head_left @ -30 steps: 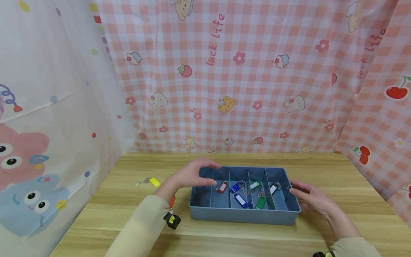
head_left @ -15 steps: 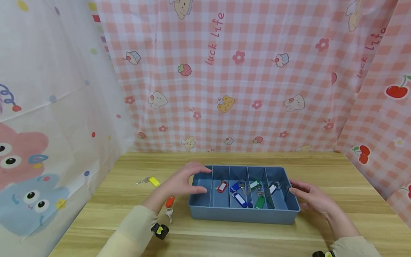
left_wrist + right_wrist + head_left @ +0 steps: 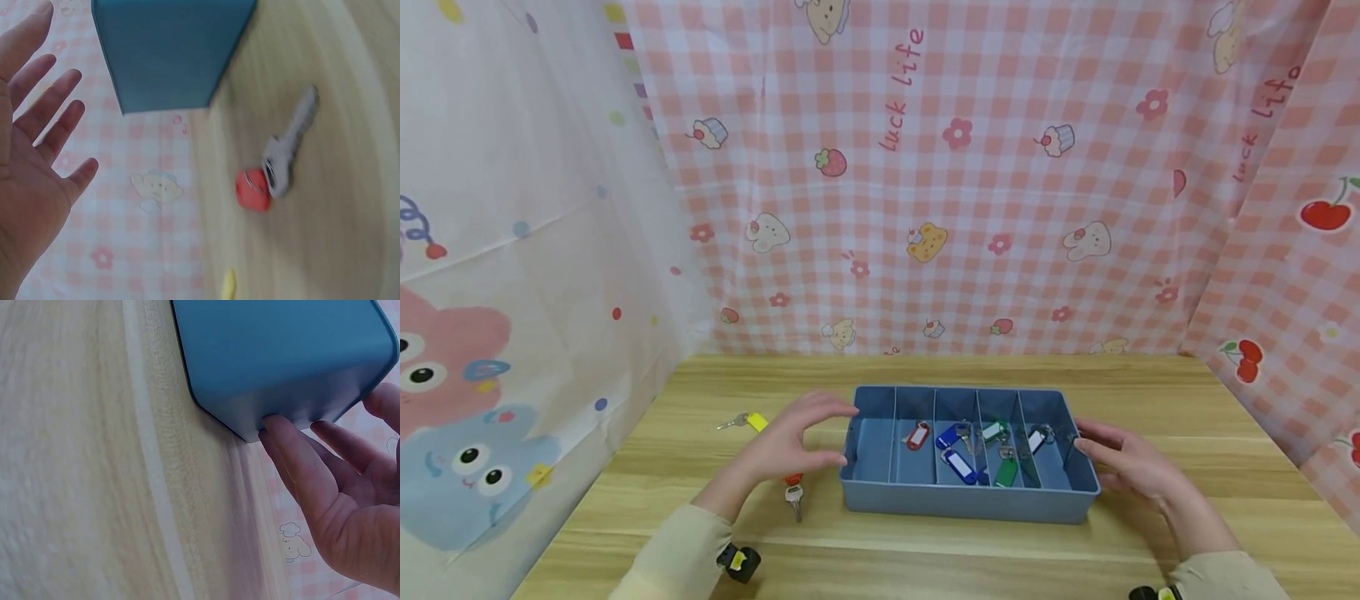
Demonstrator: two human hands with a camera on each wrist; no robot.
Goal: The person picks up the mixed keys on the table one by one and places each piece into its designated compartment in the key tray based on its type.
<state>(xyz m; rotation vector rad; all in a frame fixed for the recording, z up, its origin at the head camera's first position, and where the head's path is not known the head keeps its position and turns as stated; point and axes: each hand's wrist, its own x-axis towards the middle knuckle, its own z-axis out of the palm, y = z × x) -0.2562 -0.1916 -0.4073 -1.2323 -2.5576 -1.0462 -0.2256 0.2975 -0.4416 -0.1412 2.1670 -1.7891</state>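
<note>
A blue-grey divided box (image 3: 970, 502) stands on the table between both hands. My left hand (image 3: 778, 442) is beside its left end, thumb and fingers spread; the left wrist view shows the palm holding nothing. At the opposite end, my right hand (image 3: 1138, 467) touches the outer wall with extended fingertips (image 3: 275, 425). From left to right, the compartments past the first hold a red key tag (image 3: 917, 436), blue key tags (image 3: 959, 467) with a key, green key tags (image 3: 1007, 472), and a black-edged key tag (image 3: 1037, 441).
Just below my left hand lies a key (image 3: 284, 153) with an orange-red tag (image 3: 253, 189), partly covered in the head view. Farther left is another key (image 3: 733, 422) with a yellow tag (image 3: 757, 422). Patterned cloth (image 3: 955, 192) hangs behind the wooden table (image 3: 925, 554).
My left hand has drawn back leftward from over the box's first compartment to outside its left end, uncovering that compartment and the lower key. My right hand has stayed at the right end.
</note>
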